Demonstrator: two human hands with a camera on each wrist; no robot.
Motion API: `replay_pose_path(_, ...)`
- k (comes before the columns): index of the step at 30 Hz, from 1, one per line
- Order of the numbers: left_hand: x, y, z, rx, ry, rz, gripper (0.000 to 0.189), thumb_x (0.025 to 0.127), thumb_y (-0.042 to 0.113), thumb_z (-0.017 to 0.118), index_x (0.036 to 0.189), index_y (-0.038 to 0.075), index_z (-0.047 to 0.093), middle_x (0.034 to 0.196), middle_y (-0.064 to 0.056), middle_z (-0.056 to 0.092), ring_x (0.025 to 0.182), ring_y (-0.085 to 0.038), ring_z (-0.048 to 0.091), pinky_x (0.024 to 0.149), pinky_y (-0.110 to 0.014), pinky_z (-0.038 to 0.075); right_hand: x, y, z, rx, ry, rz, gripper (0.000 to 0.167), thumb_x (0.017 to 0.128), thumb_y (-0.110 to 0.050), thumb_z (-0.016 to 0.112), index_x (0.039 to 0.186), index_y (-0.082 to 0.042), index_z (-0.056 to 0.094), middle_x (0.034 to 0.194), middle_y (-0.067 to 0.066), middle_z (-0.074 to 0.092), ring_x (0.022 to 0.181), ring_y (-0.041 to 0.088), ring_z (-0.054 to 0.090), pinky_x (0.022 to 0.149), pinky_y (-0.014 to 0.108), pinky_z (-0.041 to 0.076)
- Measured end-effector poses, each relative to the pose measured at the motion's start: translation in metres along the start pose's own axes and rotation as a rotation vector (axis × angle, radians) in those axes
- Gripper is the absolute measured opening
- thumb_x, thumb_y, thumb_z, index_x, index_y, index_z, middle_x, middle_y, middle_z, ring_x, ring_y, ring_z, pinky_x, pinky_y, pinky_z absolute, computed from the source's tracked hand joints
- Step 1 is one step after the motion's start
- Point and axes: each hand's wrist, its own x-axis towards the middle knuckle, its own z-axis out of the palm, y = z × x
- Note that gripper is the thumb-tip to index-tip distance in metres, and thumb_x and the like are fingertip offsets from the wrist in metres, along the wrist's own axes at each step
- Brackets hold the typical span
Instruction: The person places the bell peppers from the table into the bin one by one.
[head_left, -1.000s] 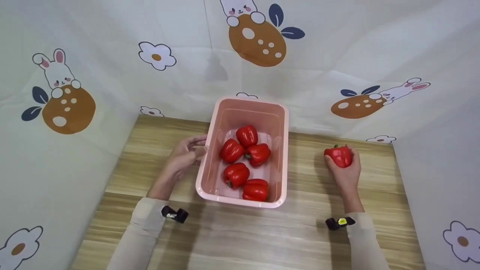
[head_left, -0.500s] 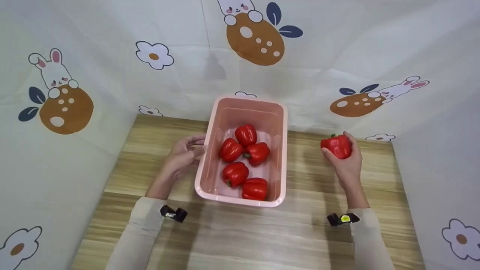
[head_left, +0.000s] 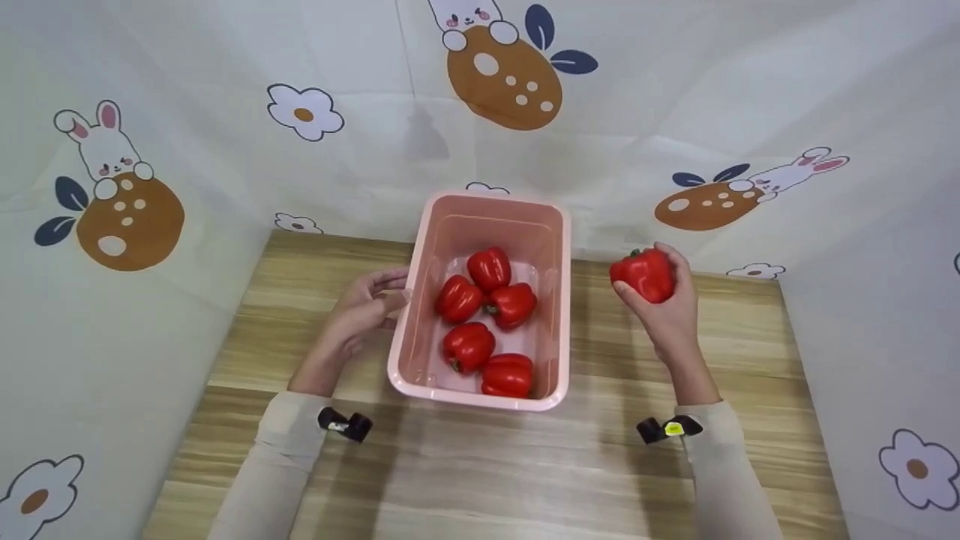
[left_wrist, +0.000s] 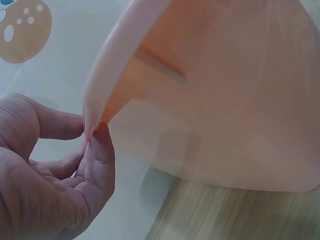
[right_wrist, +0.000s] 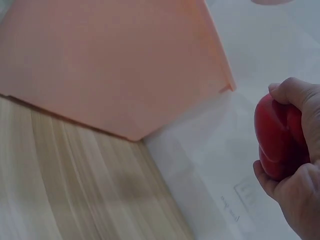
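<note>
A pink plastic bin (head_left: 480,403) stands on the wooden table with several red bell peppers (head_left: 469,347) lying on its floor. My left hand (head_left: 360,315) pinches the bin's left rim; in the left wrist view the thumb and fingertips meet at the rim's lower edge (left_wrist: 95,107). Right of the bin, my right hand (head_left: 667,307) grips one red bell pepper (head_left: 646,276), its green stem facing away. The right wrist view has this bell pepper (right_wrist: 277,135) between thumb and fingers, raised above the table and apart from the bin wall.
The wooden table (head_left: 480,480) is enclosed by pale cloth walls (head_left: 360,172) printed with rabbits and flowers at the back and both sides. The bin's far end is close to the back wall. Each sleeve carries a black wrist camera (head_left: 345,425).
My right hand has lifted the bell pepper off the table and carried it up and left, nearer the bin. The left hand keeps its hold on the rim.
</note>
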Motion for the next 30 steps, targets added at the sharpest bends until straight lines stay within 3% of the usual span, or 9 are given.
replay_pose_path(21, -0.002, 0.003, 0.001, 0.01, 0.001, -0.033, 0.058, 0.099, -0.001, 0.058, 0.155, -0.007, 0.043, 0.149, -0.027, 0.051, 0.102, -0.018, 0.068, 0.081, -0.032, 0.071, -0.005, -0.045, 0.021, -0.037, -0.098, -0.098, 0.083, 0.082, -0.02, 0.091, 0.152, -0.02, 0.047, 0.152, -0.001, 0.053, 0.138, 0.019, 0.047, 0.097, 0.023, 0.061)
replay_pose_path(30, -0.001, 0.003, -0.002, -0.016, -0.008, -0.036, 0.059, 0.099, 0.0, 0.058, 0.155, -0.006, 0.042, 0.15, -0.027, 0.049, 0.109, -0.022, 0.067, 0.089, -0.038, 0.07, -0.003, -0.061, 0.038, -0.041, -0.151, -0.146, 0.083, 0.081, -0.022, 0.092, 0.152, -0.021, 0.047, 0.151, 0.0, 0.054, 0.137, 0.019, 0.049, 0.098, 0.025, 0.062)
